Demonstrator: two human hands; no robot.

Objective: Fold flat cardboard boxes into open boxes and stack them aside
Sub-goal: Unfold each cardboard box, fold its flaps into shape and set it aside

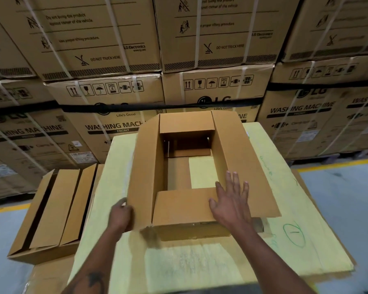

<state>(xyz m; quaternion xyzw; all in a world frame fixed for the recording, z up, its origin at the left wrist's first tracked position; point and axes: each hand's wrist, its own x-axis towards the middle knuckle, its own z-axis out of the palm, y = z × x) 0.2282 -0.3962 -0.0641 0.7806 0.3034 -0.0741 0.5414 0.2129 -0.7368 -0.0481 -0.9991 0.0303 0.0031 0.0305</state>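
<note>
Both hands [122,215] [232,200] on the half-folded box [146,158].

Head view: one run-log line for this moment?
stage: folding flaps | box: on yellow sheet | left hand: grips left flap | right hand: flat on near flap

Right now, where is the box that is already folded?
Lower left of the head view, the folded box sits beside the yellow-covered worktable, below the stacked washing machine cartons.

The open box [187,179] at centre frame is plain brown; the sheet [306,219] beneath it is pale yellow with green scribbles; the cartons [106,60] across the top are tan with black print and white straps.
</note>
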